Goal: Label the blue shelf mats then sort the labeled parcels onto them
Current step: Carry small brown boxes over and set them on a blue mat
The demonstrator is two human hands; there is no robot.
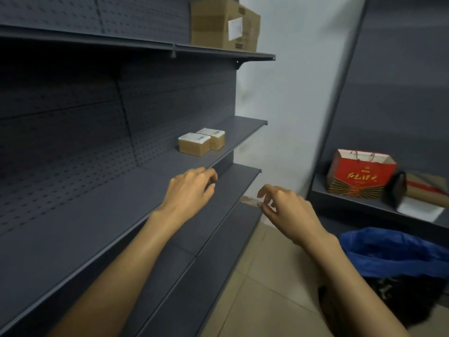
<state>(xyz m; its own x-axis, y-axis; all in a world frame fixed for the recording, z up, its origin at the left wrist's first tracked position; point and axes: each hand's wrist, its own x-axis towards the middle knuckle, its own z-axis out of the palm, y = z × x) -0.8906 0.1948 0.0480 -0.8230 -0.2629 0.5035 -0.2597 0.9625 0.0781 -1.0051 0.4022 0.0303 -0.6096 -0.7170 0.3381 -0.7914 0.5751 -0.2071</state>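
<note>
**Inspector:** What is recorded for the hands?

**Clerk:** The left hand [192,188] is seen over the front edge of the middle shelf [97,215], fingers curled downward. Whether anything is held in it cannot be told. The right hand [284,210] is raised off the end of the lower shelf [218,227], and a small pale strip [250,201] is pinched between thumb and fingertip. The strip is blurred; its kind cannot be made out.

**Inspector:** And the parcels?

**Clerk:** Two small boxes [194,144] with white labels on top are noted on the middle shelf, touching one another, near the back panel and well beyond the left hand. A large box [223,24] bearing a white label is noted on the top shelf [218,51], at its right end.

**Inspector:** Anything blue?

**Clerk:** A heap of blue material [393,254] is seen low on the right, near the right forearm. Whether mats are among it cannot be told.

**Inspector:** Other items?

**Clerk:** A red paper bag [359,175] with string handles is recorded upright on a low side shelf [345,198], with a dark bag [398,188] just beside it.
</note>
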